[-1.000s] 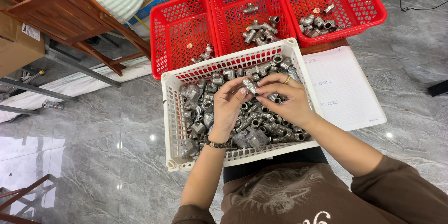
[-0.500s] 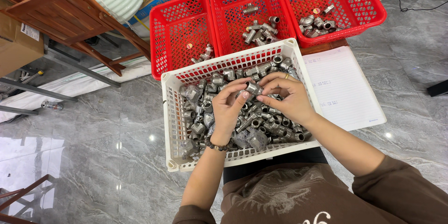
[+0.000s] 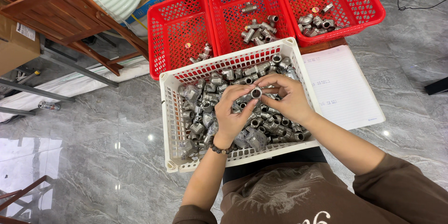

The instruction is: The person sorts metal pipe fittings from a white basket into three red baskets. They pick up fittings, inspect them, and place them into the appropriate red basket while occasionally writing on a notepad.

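Since a second ago the fitting has sunk a little — it was held up clear of the heap, and now both hands keep it just above the pile, closer in toward the body. The left hand (image 3: 231, 112) and the right hand (image 3: 287, 98) meet over the middle of the white basket (image 3: 170, 126), and the fingers (image 3: 247, 97) of both are closed on one small metal pipe fitting (image 3: 256, 93), pinched from either side. Held that way its round opening faces up toward the camera, which looks like a hold for turning the piece and looking into its bore.

The fitting is a short, dull-grey piece with a dark round mouth and a thick rim; whether it is an elbow or a straight socket I cannot tell, since the fingers cover its body. Under it the white basket is heaped with many similar grey fittings (image 3: 205, 103), some in clear bags. Beyond stand three red baskets side by side: the left red basket (image 3: 161, 42) with only a few pieces, the middle red basket (image 3: 219, 23) and the right red basket (image 3: 368, 5) each holding a small cluster — seemingly like kept with like. A lined notebook (image 3: 343, 89) lies open just right of the white basket, within reach of the right hand.
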